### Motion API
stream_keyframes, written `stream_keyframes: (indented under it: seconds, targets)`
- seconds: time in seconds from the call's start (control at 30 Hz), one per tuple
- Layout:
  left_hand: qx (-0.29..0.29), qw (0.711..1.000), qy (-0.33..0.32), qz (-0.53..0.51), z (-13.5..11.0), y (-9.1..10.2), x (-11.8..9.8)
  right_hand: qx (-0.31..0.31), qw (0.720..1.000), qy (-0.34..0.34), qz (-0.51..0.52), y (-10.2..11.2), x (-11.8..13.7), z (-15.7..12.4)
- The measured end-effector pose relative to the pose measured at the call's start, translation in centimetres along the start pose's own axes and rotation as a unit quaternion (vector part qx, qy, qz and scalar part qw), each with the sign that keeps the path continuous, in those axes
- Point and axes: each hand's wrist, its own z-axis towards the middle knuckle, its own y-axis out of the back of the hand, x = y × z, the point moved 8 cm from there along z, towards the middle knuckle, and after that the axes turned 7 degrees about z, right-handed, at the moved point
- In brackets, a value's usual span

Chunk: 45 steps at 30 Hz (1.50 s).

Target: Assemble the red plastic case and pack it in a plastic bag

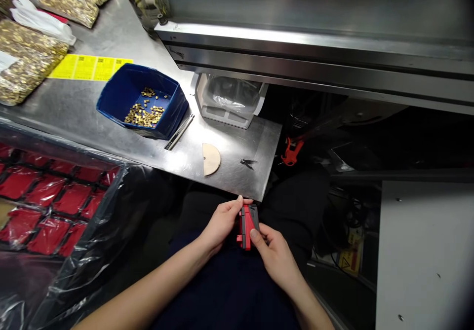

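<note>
Close to my lap, just off the metal table's near edge, I hold a red and black plastic casing (249, 225). My left hand (222, 221) grips its upper left side, thumb on top. Around the lower right side, my right hand (272, 248) is closed with its thumb pressed on the red face. On the table beyond lie a small dark pair of tweezers or snips (248, 163), too small to tell which, and a half-round wooden piece (211, 160). A blue bin (170, 115) with small brass parts (146, 115) stands further left.
A utility knife (180, 131) lies beside the blue bin. A grey bin (225, 115) holds clear plastic bags under the conveyor's metal rail (296, 54). Bags of brass parts (33, 56) and yellow labels (89, 67) are at left. Wrapped red casings (48, 231) fill a plastic-lined crate at lower left.
</note>
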Motion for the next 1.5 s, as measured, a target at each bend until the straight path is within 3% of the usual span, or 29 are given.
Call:
stream_keyframes:
  seconds: [0.13, 0.2, 0.3, 0.4, 0.57, 0.67, 0.77, 0.83, 0.93, 1.0, 1.07, 1.13, 1.17, 1.23, 1.3, 1.4, 1.5]
  targets:
    - [0.036, 0.998, -0.047, 0.001, -0.6, 0.0, -1.1, -0.052, 0.998, 0.018, 0.024, 0.6, 0.6, 0.3]
    - [0.083, 0.993, -0.088, 0.013, -1.5, -0.2, -2.1, -0.069, 0.996, 0.032, 0.053, 0.8, 1.2, 0.4]
    - [0.135, 0.973, -0.154, 0.106, -3.3, -0.6, -3.3, -0.074, 0.988, 0.046, 0.128, 0.9, 1.9, 0.5]
    - [0.094, 0.959, -0.18, 0.198, -4.2, -0.3, -3.8, -0.05, 0.972, 0.037, 0.226, 0.5, 1.9, 0.6]
    - [0.092, 0.963, -0.185, 0.172, -4.5, -1.1, -4.0, -0.053, 0.952, 0.022, 0.3, 0.5, 1.1, 0.8]
    - [0.067, 0.974, -0.197, 0.087, -4.1, -0.4, -4.7, -0.057, 0.955, 0.011, 0.292, 0.6, 0.7, 0.9]
    - [0.038, 0.981, -0.168, -0.086, -3.3, 1.3, -4.9, -0.038, 0.954, -0.007, 0.296, 0.3, 0.5, 0.9]
    - [0.081, 0.975, -0.111, -0.176, -3.0, 1.2, -4.3, 0.0, 0.947, -0.029, 0.319, -0.7, 0.4, 1.1]
    - [0.208, 0.94, -0.03, -0.268, -3.9, 0.0, -3.2, 0.083, 0.935, -0.081, 0.336, -3.1, 0.1, 1.5]
    - [0.229, 0.92, -0.016, -0.319, -4.5, 0.6, -2.8, 0.149, 0.94, -0.113, 0.284, -4.5, 0.2, 1.8]
    - [0.174, 0.918, -0.022, -0.357, -4.7, 2.7, -2.2, 0.194, 0.966, -0.106, 0.137, -4.9, 0.9, 2.6]
    - [0.093, 0.927, -0.022, -0.362, -5.1, 5.3, -1.4, 0.149, 0.985, -0.043, -0.079, -3.9, 2.7, 4.5]
    - [0.062, 0.933, -0.016, -0.354, -5.5, 6.5, -1.0, 0.091, 0.979, 0.007, -0.181, -3.3, 4.4, 5.7]
    - [0.026, 0.943, 0.003, -0.331, -6.5, 7.9, -0.1, -0.038, 0.937, 0.106, -0.33, -3.2, 8.6, 8.1]
    - [0.013, 0.948, 0.022, -0.318, -7.4, 8.3, 0.7, -0.114, 0.887, 0.159, -0.417, -5.1, 11.9, 10.8]
    - [0.008, 0.949, 0.045, -0.311, -8.2, 7.8, 1.6, -0.146, 0.848, 0.144, -0.489, -9.0, 14.0, 15.1]
    - [0.007, 0.952, 0.056, -0.299, -8.3, 7.3, 2.1, -0.126, 0.853, 0.136, -0.487, -10.9, 14.2, 17.3]
